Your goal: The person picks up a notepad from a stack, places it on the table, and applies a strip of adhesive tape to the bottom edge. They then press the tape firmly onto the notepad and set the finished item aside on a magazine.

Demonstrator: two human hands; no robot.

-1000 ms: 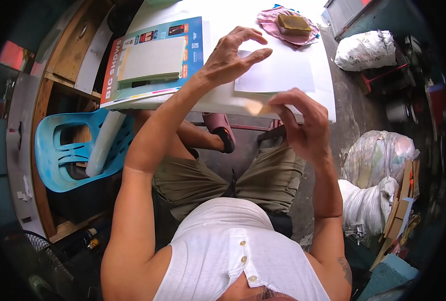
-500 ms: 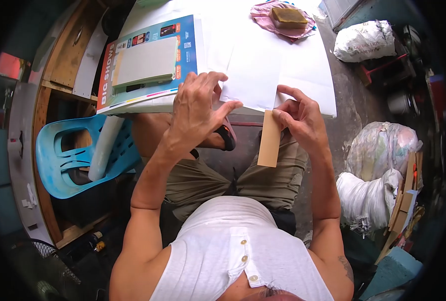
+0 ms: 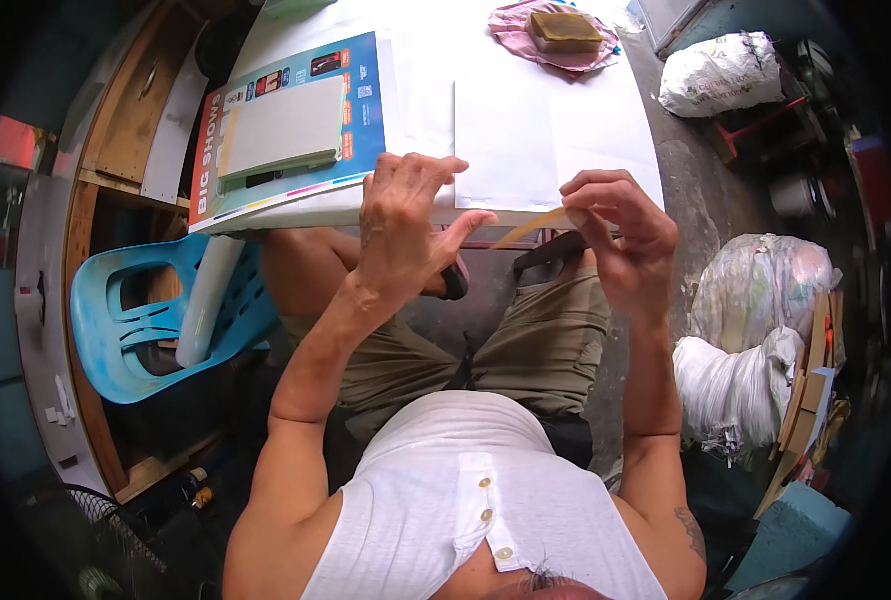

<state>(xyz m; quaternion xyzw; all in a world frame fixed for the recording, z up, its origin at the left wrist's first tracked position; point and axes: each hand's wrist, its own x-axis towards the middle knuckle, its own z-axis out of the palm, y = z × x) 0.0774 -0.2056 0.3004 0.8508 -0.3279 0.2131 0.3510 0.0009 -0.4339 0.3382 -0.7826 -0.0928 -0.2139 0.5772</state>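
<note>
Between the thumb and fingers of my right hand (image 3: 627, 235) is the end of a narrow tan strip (image 3: 527, 230) of paper or tape. It is seen nearly edge-on and slants down to the left below the table's front edge. My left hand (image 3: 400, 230) hovers at that edge, thumb and fingers apart, holding nothing. White sheets (image 3: 505, 140) lie on the table, with their front edge between my two hands. Left of them is a blue poster (image 3: 368, 115) printed "BIG SHOWS", with a stack of pale cards (image 3: 290, 125) on it.
A yellow-brown block (image 3: 565, 32) sits on a pink cloth (image 3: 510, 28) at the far right of the white table (image 3: 625, 150). A blue plastic chair (image 3: 105, 320) stands at left. On the right are a white sack (image 3: 720, 75), plastic bags (image 3: 760, 285) and cardboard pieces (image 3: 810, 385).
The tan strip has turned from hanging flat and upright to slanting nearly edge-on. My right hand has shifted slightly right and its wrist has rotated. My left hand stays open.
</note>
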